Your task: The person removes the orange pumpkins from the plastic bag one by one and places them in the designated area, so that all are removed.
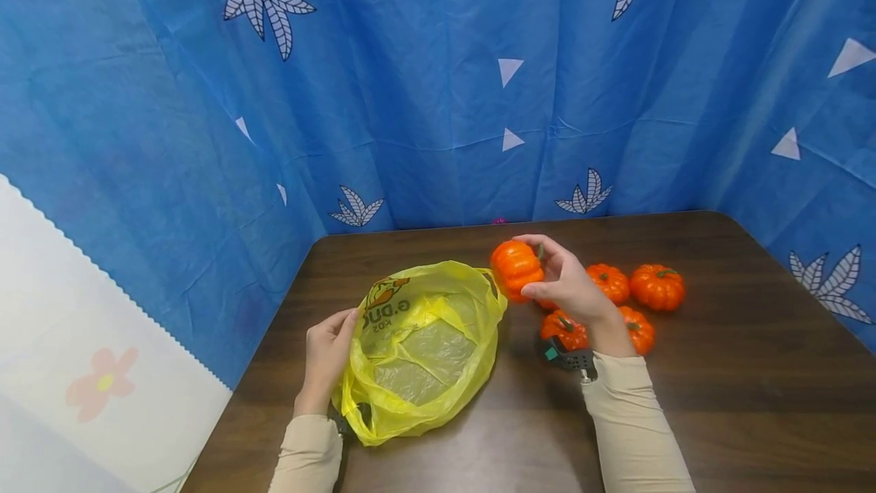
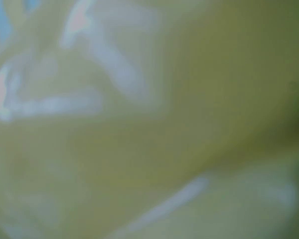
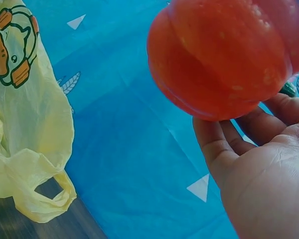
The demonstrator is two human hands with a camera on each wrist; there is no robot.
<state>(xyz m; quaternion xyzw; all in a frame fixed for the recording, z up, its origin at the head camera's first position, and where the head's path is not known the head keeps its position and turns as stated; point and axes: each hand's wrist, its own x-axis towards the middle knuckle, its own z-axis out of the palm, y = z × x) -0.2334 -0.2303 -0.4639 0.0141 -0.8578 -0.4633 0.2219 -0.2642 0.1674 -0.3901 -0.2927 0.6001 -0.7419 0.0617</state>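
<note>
A small orange pumpkin (image 1: 516, 269) with a green stem is held by my right hand (image 1: 569, 285) above the table, just right of the bag's rim. In the right wrist view, fingers curl round the pumpkin (image 3: 219, 59) from below and behind. The yellow plastic bag (image 1: 438, 402) stands with its mouth wide, a printed duck on its inner side and nothing inside its visible bottom. At the bag's left edge, my left hand (image 1: 330, 348) pinches the rim between thumb and fingers. The left wrist view is filled by blurred yellow plastic (image 2: 139, 149).
Several more orange pumpkins (image 1: 657, 287) lie on the dark wooden table (image 1: 739, 402) beyond and beside the right forearm, some partly hidden by it. A blue curtain (image 1: 438, 82) with leaf prints hangs behind the table and along its left and right sides.
</note>
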